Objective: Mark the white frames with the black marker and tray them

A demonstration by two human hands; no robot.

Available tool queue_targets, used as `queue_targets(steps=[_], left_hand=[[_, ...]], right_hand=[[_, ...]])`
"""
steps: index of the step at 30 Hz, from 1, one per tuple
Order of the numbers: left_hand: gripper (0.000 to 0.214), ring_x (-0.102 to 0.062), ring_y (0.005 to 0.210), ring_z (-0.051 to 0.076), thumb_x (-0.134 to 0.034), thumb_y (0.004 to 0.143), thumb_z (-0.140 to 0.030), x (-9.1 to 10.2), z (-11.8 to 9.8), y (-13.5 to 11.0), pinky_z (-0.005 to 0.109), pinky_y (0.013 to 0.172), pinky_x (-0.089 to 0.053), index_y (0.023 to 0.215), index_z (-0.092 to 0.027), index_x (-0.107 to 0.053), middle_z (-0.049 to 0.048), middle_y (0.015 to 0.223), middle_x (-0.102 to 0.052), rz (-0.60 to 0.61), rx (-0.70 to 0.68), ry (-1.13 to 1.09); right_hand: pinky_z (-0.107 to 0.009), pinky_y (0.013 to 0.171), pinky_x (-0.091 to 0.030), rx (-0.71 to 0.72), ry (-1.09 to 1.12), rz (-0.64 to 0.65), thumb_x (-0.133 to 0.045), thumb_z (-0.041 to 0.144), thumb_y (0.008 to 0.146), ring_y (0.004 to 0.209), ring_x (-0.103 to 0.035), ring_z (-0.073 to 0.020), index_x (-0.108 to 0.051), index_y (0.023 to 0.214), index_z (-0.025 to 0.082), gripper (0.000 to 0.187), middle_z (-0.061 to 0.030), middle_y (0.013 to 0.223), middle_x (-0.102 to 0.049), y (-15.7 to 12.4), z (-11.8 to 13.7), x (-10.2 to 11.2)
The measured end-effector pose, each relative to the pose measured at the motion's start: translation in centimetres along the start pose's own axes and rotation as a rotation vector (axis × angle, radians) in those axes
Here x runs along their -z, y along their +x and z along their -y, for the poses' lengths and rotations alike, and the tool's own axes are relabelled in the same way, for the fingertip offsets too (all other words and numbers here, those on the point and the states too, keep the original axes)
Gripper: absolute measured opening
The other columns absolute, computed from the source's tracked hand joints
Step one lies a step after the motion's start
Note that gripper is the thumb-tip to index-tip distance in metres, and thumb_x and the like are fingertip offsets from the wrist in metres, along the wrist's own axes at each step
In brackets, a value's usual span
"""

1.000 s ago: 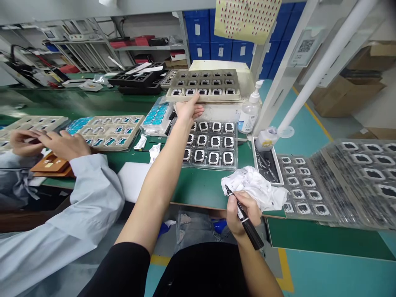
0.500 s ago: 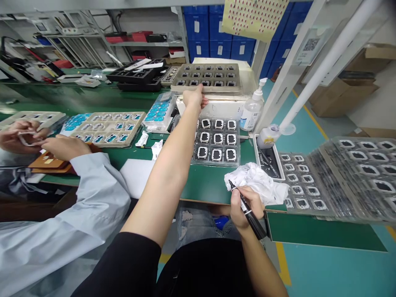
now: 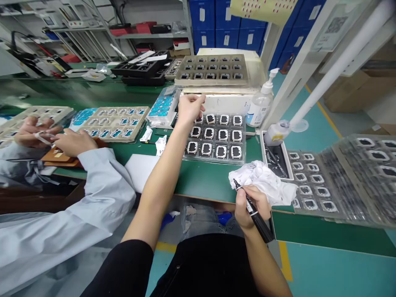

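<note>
My left hand is over the far left corner of a clear plastic tray, fingers loosely bent and apart, with nothing visible in them. That tray holds rows of silver-rimmed, watch-case-like frames with dark centres; my hand partly covers one at the corner. Behind it, on a white box, rests a beige tray with rows of similar dark-centred parts. Low at the bench's front edge, my right hand grips a black marker, its uncapped tip pointing up and left beside a crumpled white cloth.
A pump bottle and a small bottle stand at the right. Stacked trays of frames lie beyond them. At left, a co-worker's hands handle a thin light part near another beige tray. A blue-filled pack lies between.
My left hand has drawn back from the front edge of the beige tray to the clear tray's far left corner. The right hand still holds the marker. The view has shifted slightly.
</note>
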State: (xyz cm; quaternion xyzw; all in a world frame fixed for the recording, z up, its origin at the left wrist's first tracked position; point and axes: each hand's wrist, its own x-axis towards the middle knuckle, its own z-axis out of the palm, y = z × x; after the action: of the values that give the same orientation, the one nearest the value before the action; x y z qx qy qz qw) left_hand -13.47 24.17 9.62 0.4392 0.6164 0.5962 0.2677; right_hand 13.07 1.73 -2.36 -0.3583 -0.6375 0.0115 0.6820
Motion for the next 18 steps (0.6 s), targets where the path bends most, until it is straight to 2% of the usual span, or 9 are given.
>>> queue_targets(steps=[2, 4, 6, 8, 10, 13, 18], left_hand=[[0.025, -0.067, 0.074, 0.022, -0.082, 0.108, -0.025, 3.9, 1.4, -3.4, 0.035, 0.080, -0.053, 0.084, -0.024, -0.074, 0.0047, 0.077, -0.072, 0.013, -0.064, 0.190], [0.013, -0.070, 0.083, 0.026, -0.082, 0.103, -0.025, 8.1, 3.2, -6.8, 0.039, 0.091, -0.055, 0.089, -0.025, -0.080, 0.0050, 0.083, -0.075, 0.002, -0.175, 0.439], [0.004, -0.071, 0.089, 0.031, -0.083, 0.098, -0.024, 11.6, 5.0, -9.7, 0.044, 0.098, -0.057, 0.095, -0.026, -0.084, 0.0058, 0.088, -0.075, 0.009, -0.190, 0.660], [0.008, -0.073, 0.096, 0.035, -0.086, 0.096, -0.027, 13.7, 6.5, -11.8, 0.048, 0.103, -0.058, 0.104, -0.027, -0.087, 0.0080, 0.097, -0.075, 0.013, -0.149, 0.788], [0.018, -0.075, 0.101, 0.038, -0.090, 0.096, -0.031, 14.6, 7.5, -12.8, 0.049, 0.106, -0.059, 0.114, -0.028, -0.089, 0.0088, 0.103, -0.072, 0.030, -0.111, 0.820], [0.029, -0.075, 0.107, 0.038, -0.094, 0.097, -0.034, 14.5, 7.8, -12.9, 0.050, 0.111, -0.060, 0.124, -0.027, -0.090, 0.0081, 0.108, -0.069, 0.057, -0.093, 0.785], [0.033, -0.075, 0.121, 0.037, -0.102, 0.087, -0.028, 14.1, 7.0, -12.6, 0.051, 0.120, -0.058, 0.110, -0.027, -0.079, 0.0066, 0.116, -0.077, 0.032, -0.154, 0.800]], right_hand=[[-0.035, 0.060, -0.072, -0.004, 0.001, 0.008, -0.079, 0.020, 0.113, 0.064, -0.080, -0.0213, -0.074, 0.113, 0.028, 0.009, 0.0030, 0.079, -0.079, 0.0, 0.0, 0.1], [-0.036, 0.061, -0.073, 0.005, 0.001, 0.022, -0.080, 0.020, 0.113, 0.065, -0.082, -0.0221, -0.075, 0.114, 0.027, 0.008, 0.0025, 0.080, -0.080, -0.1, -0.2, 0.3], [-0.037, 0.062, -0.075, 0.022, 0.000, 0.039, -0.081, 0.020, 0.113, 0.067, -0.083, -0.0228, -0.076, 0.117, 0.027, 0.009, 0.0017, 0.082, -0.081, -0.4, -0.4, 0.5], [-0.038, 0.063, -0.076, 0.032, 0.003, 0.051, -0.083, 0.019, 0.111, 0.069, -0.085, -0.0234, -0.077, 0.121, 0.026, 0.013, 0.0009, 0.085, -0.082, -0.6, -0.5, 0.7], [-0.038, 0.063, -0.076, 0.039, 0.014, 0.050, -0.084, 0.017, 0.109, 0.070, -0.085, -0.0236, -0.078, 0.122, 0.025, 0.017, 0.0002, 0.087, -0.083, -0.7, -0.7, 0.8], [-0.037, 0.061, -0.076, 0.055, 0.016, 0.039, -0.084, 0.016, 0.108, 0.069, -0.085, -0.0238, -0.079, 0.123, 0.024, 0.018, 0.0002, 0.087, -0.083, -0.5, -0.7, 0.6], [-0.035, 0.056, -0.072, 0.062, 0.027, 0.010, -0.081, 0.016, 0.110, 0.063, -0.081, -0.0229, -0.079, 0.120, 0.025, 0.014, 0.0010, 0.083, -0.080, -0.3, -0.7, 0.3]])
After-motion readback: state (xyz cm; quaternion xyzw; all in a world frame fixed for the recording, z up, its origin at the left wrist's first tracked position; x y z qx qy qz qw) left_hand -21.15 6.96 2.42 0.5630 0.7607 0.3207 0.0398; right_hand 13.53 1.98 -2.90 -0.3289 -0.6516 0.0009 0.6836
